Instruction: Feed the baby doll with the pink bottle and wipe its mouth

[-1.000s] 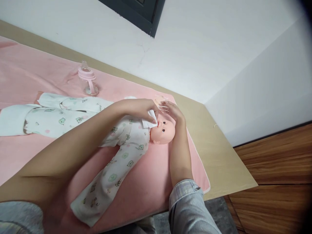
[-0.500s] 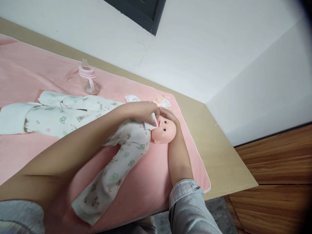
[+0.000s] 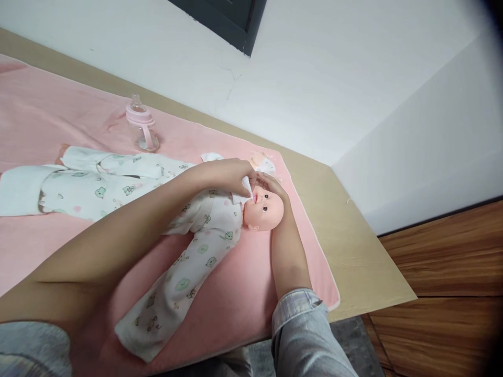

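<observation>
A bald baby doll point(image 3: 264, 212) lies face up on a pink blanket point(image 3: 236, 277), dressed in white printed clothes point(image 3: 113, 191). My left hand point(image 3: 238, 175) pinches a folded white cloth or tissue point(image 3: 242, 192) beside the doll's mouth, its forearm crossing above the doll's body. Along the far side of the doll's head rests my right hand point(image 3: 271, 184), fingers stretched toward my left hand; its forearm curves round the crown. The right fingertips are partly hidden behind my left hand. One printed sleeve point(image 3: 183, 283) extends toward me.
A baby bottle point(image 3: 142, 125) with a pink collar and handle stands on the blanket's far left. Past the doll's head lies a small pinkish and white thing point(image 3: 264, 161), partly hidden. The wooden tabletop point(image 3: 353, 262) borders the white wall point(image 3: 298, 78).
My left hand has lifted slightly, drawing the white cloth a little back from the doll's mouth, which shows more now. My right hand has stayed at the doll's head.
</observation>
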`<action>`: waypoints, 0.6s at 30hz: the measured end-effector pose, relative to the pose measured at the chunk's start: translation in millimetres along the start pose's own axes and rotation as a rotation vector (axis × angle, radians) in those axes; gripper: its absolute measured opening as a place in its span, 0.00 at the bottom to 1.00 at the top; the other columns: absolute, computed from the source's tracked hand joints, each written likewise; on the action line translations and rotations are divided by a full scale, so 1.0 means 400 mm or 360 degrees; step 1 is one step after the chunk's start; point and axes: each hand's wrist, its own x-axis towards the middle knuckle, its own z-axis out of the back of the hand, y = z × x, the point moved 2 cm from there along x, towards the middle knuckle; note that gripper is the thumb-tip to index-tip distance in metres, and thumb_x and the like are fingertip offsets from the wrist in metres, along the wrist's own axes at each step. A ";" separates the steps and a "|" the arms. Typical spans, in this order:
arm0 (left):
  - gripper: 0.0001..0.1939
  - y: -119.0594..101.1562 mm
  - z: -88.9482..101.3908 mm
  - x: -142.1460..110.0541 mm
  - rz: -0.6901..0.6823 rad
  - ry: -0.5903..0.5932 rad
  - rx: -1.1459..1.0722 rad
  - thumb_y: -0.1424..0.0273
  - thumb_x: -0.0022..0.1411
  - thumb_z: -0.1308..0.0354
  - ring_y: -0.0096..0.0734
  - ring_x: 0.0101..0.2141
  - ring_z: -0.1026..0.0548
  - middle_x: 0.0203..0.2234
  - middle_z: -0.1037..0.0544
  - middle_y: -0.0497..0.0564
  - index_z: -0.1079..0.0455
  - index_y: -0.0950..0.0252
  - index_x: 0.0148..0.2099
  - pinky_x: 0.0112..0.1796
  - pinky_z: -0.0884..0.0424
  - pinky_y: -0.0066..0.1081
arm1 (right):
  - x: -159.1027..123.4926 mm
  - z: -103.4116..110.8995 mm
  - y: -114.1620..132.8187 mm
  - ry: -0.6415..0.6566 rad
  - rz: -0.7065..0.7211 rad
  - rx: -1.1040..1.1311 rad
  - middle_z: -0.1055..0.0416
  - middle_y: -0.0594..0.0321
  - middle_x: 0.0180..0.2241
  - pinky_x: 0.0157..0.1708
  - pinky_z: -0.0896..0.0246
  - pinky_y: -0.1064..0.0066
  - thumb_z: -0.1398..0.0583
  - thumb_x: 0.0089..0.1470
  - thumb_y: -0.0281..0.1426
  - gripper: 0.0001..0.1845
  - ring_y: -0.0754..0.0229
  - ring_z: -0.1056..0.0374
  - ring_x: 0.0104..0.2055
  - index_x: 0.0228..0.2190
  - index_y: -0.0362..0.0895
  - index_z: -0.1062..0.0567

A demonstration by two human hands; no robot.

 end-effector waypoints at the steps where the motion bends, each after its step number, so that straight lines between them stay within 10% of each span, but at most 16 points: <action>1: 0.14 -0.002 0.001 0.000 0.0001 -0.0014 0.0015 0.65 0.52 0.41 0.38 0.33 0.23 0.32 0.19 0.48 0.21 0.57 0.42 0.30 0.37 0.29 | 0.001 0.000 -0.001 -0.0012 -0.0006 0.0007 0.21 0.61 0.39 0.57 0.31 0.58 0.33 0.53 0.39 0.11 0.53 0.28 0.54 0.36 0.48 0.26; 18: 0.13 -0.032 0.009 -0.007 0.0029 -0.0207 0.0044 0.69 0.52 0.40 0.38 0.34 0.24 0.33 0.19 0.49 0.20 0.60 0.40 0.29 0.39 0.30 | 0.001 0.006 -0.008 -0.0010 0.0021 0.0022 0.21 0.62 0.36 0.56 0.30 0.60 0.32 0.52 0.39 0.12 0.54 0.27 0.50 0.33 0.47 0.28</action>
